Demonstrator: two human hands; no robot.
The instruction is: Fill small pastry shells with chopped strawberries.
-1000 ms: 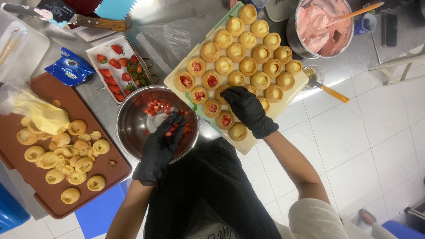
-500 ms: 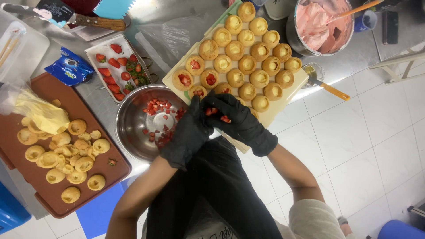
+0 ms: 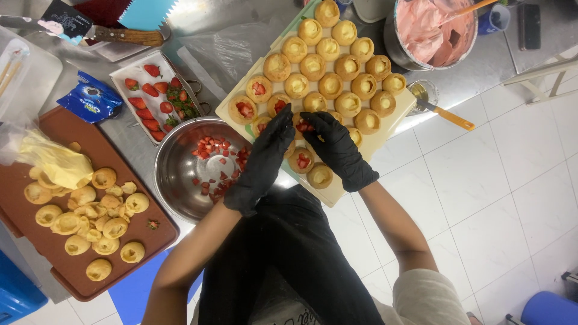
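Both my hands wear black gloves and meet over a pale board point(image 3: 385, 129) that carries several cream-filled pastry shells point(image 3: 330, 84). My right hand point(image 3: 337, 147) cups chopped strawberry pieces point(image 3: 304, 126) over the board's near rows. The fingertips of my left hand point(image 3: 262, 159) touch those pieces from the left. A few shells near my hands hold strawberry point(image 3: 258, 89). Left of the board, a steel bowl point(image 3: 174, 174) has chopped strawberry scattered in it.
A brown tray point(image 3: 36, 241) with several pastry tops and a yellow piping bag point(image 3: 51, 159) lies at the left. A white tray of whole strawberries point(image 3: 153, 96), a blue snack packet point(image 3: 90, 102), a knife point(image 3: 120, 36) and a pot of pink cream point(image 3: 430, 27) stand around.
My left hand rose out of the steel bowl and moved right to join my right hand over the board, bringing chopped strawberry with it.
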